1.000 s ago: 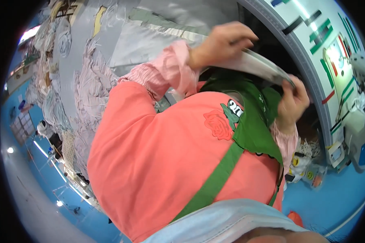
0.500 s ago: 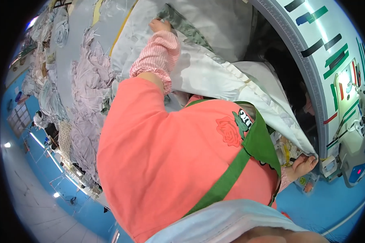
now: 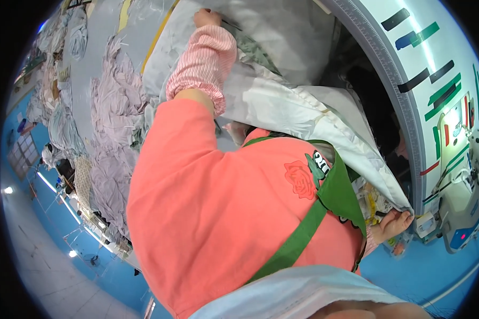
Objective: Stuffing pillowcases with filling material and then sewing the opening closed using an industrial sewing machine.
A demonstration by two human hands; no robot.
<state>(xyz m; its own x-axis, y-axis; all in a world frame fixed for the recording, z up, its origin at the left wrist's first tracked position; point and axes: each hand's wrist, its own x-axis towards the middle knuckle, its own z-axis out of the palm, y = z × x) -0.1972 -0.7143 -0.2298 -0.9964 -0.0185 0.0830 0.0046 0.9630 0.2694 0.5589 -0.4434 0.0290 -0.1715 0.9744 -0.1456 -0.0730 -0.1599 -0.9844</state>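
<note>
A wide pale grey-white cloth [image 3: 266,95] with a faint leaf print stretches across in front of me, folded along its near side. At its far left part, my left hand [image 3: 206,17] has curled fingers closed on the cloth, the fingertips partly hidden. A grey-green leaf-patterned strip [image 3: 258,53] shows beside that wrist. Low on the right, my right hand [image 3: 393,224] pinches the cloth's corner between thumb and fingers. Between the two hands the near edge runs taut on a slant.
Crumpled lilac-grey cloth [image 3: 114,122] lies in a long heap to the left. On the right are a curved-looking grey edge with ruler marks [image 3: 404,90], a white surface with green, black and red tape strips [image 3: 443,87], and a sewing machine [image 3: 463,196]. Small packets [image 3: 396,245] hang below my right hand.
My left hand has shifted slightly farther away and to the left. Less of the grey-green strip shows near it. My right hand keeps its pinch on the corner, slightly lower.
</note>
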